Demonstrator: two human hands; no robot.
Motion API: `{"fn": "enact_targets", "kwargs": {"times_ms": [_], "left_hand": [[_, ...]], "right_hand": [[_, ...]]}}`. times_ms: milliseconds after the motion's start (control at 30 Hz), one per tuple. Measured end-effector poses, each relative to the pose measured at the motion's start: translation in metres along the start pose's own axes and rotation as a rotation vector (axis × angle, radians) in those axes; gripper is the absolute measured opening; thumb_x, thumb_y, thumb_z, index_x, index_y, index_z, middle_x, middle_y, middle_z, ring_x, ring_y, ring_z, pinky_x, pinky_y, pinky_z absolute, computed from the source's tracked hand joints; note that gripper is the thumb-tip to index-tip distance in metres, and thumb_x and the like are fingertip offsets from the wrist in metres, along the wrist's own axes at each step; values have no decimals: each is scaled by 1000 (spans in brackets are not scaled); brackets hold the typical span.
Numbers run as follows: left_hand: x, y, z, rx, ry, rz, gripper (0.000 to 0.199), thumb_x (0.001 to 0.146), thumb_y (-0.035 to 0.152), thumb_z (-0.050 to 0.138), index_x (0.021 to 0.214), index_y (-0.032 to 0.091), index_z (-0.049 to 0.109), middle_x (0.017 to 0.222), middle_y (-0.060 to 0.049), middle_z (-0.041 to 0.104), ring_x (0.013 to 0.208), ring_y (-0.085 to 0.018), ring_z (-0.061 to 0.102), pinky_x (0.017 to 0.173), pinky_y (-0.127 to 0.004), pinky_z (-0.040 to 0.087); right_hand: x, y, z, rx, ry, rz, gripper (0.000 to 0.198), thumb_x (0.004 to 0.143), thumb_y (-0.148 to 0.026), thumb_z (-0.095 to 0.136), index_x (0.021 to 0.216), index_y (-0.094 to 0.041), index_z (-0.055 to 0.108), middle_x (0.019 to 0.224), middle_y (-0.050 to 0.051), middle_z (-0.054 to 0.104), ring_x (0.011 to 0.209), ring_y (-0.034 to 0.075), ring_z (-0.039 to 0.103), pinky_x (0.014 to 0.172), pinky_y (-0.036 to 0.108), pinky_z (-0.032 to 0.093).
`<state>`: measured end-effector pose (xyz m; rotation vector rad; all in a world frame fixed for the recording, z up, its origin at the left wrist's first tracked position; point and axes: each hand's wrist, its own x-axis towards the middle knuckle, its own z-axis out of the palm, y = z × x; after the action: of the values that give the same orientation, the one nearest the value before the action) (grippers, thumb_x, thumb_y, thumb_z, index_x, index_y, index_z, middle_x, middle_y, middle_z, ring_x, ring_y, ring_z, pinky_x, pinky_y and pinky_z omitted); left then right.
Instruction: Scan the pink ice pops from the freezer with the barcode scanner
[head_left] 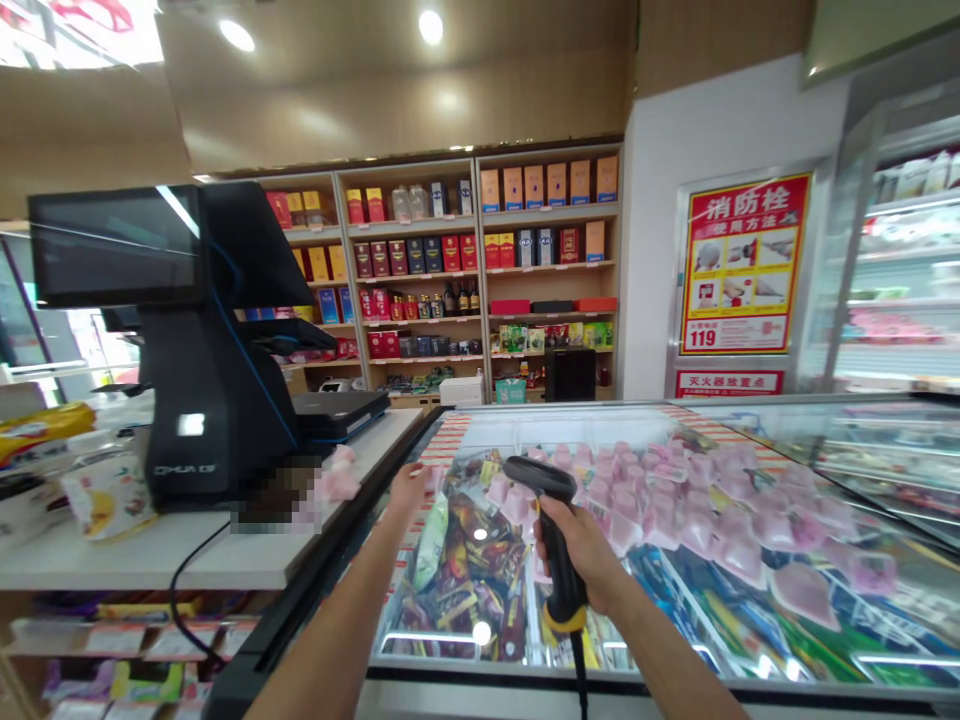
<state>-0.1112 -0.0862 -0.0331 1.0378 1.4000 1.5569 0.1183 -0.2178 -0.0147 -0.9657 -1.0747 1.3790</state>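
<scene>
My right hand is wrapped round the handle of a black and yellow barcode scanner, its head tilted to the left and its cable hanging down. My left hand is closed at the left edge of the glass-topped freezer, with a small pink packet at its fingertips, partly hidden. Many similar pink packets lie spread over the freezer's glass top, right of the scanner. A few more pink packets sit on the white counter, left of my left hand.
A black checkout terminal stands on the counter at left, its cable looping over the front edge. Snack bags are beside it. Wrapped ice creams show under the glass. Shelves of boxes line the back wall.
</scene>
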Motion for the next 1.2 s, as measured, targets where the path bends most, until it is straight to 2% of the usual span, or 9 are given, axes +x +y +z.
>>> {"fn": "enact_targets", "kwargs": {"times_ms": [100,233,400,567,700,833,933,1067,1200], "left_hand": [[1,7,32,-102,-181,-64,28,78,28,45,102,14,49,100,-6,54,83,-15,54,70,-35,46],[-5,15,47,-204,-268,-87,27,78,28,44,101,15,49,100,-6,54,82,-14,54,69,-34,46],[-18,20,46,-196,-261,-70,28,78,29,44,102,15,49,101,-6,53,83,-15,54,70,-34,46],[-32,18,62,-34,-142,20,30,78,29,45,104,15,47,103,-6,52,86,-16,53,71,-36,45],[-49,15,96,84,-130,162,29,78,28,45,104,16,48,107,-6,50,90,-17,51,75,-38,43],[-69,10,140,159,-260,266,23,77,26,47,96,15,52,104,-6,53,93,-17,50,80,-39,40],[-81,9,158,160,-348,291,18,76,23,49,90,15,55,101,-5,55,95,-17,50,84,-40,36],[-105,18,142,81,-360,251,20,69,17,55,88,17,56,103,-7,56,100,-18,48,86,-32,34],[-144,32,97,-37,-457,137,24,70,33,52,84,15,59,85,-9,64,78,-19,59,69,-31,44]], "right_hand": [[-7,-3,2,46,-40,24,34,65,-49,48,66,-15,51,45,-3,49,36,7,42,35,21,36],[-19,-9,6,78,-56,51,33,65,-48,48,68,-15,50,48,-3,49,36,7,41,34,21,36],[-29,-14,5,72,-63,44,34,66,-48,47,64,-15,49,45,-3,48,35,6,40,34,20,35],[-31,-21,-14,100,-2,-12,31,65,-46,50,68,-15,50,49,-3,50,36,6,42,33,20,36],[-29,-25,-36,133,75,-33,29,65,-44,51,71,-16,50,50,-3,50,37,6,43,34,19,36],[-29,-26,-49,128,99,-46,29,65,-44,51,68,-16,50,47,-3,50,36,7,43,34,19,36],[-28,-26,-54,74,121,-39,32,66,-46,49,60,-15,49,42,-2,48,34,7,42,35,20,36],[-20,-26,-50,0,159,-90,34,65,-48,49,57,-15,49,41,-2,48,34,8,41,36,21,35],[3,-23,-13,-83,256,-293,27,62,-43,53,64,-17,51,49,-1,52,47,11,48,46,23,38]]}}
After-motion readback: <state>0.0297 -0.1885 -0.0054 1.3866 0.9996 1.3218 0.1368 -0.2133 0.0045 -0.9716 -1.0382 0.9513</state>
